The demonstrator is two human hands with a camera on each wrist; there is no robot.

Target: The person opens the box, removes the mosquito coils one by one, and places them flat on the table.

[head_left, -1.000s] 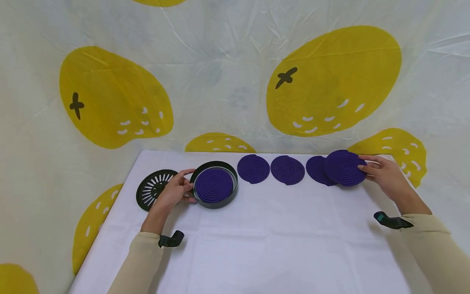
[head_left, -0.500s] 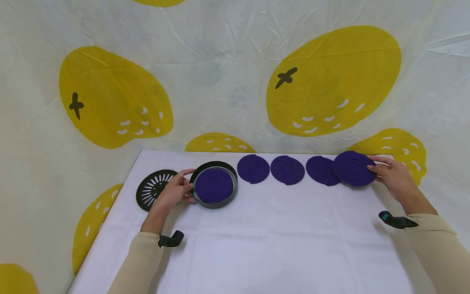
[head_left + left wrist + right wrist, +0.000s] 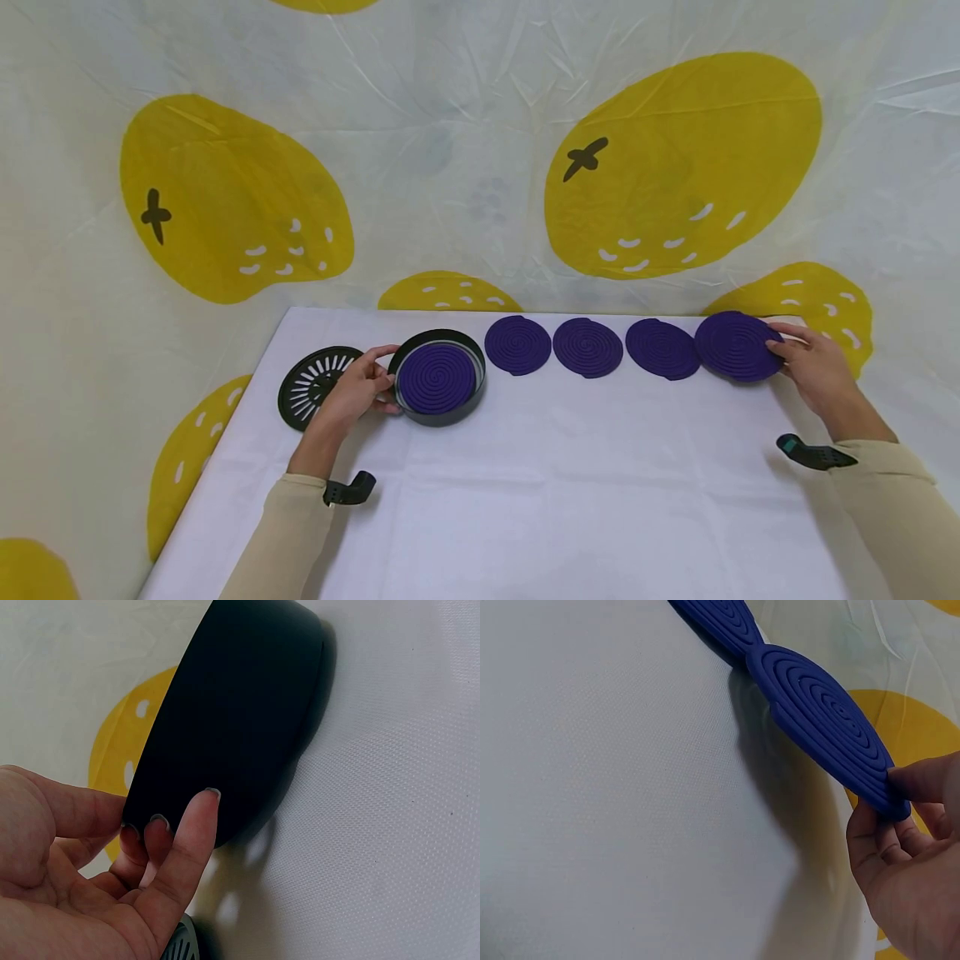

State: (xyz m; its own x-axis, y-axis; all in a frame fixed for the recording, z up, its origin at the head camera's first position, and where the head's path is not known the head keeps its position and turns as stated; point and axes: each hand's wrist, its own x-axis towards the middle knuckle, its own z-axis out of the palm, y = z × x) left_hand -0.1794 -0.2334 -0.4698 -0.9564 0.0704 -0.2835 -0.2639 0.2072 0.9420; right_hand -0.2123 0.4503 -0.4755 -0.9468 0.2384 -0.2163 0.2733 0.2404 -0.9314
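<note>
My left hand [image 3: 358, 387] grips the left side of a round dark coaster holder [image 3: 441, 419]; the left wrist view has its fingertips on the holder's wall [image 3: 232, 712]. Inside the holder lies a purple spiral coaster [image 3: 437, 377]. At the far right of the table, my right hand [image 3: 816, 371] pinches the edge of another purple spiral coaster [image 3: 737, 346], thumb on top and fingers beneath. In the right wrist view this coaster [image 3: 825, 716] is tilted, its near edge raised over its shadow and its far edge close to the neighbouring coaster [image 3: 724, 619].
Along the back edge of the white-covered table [image 3: 540, 492] lie three more purple coasters, the left one [image 3: 517, 345], the middle one [image 3: 587, 347] and the right one [image 3: 662, 349]. A black slotted disc [image 3: 300, 393] lies partly behind my left hand. A lemon-print cloth [image 3: 465, 167] hangs behind.
My right hand has moved right with its coaster, which has come off the overlapped coaster and now sits at the end of the row. The left hand and holder have stayed still.
</note>
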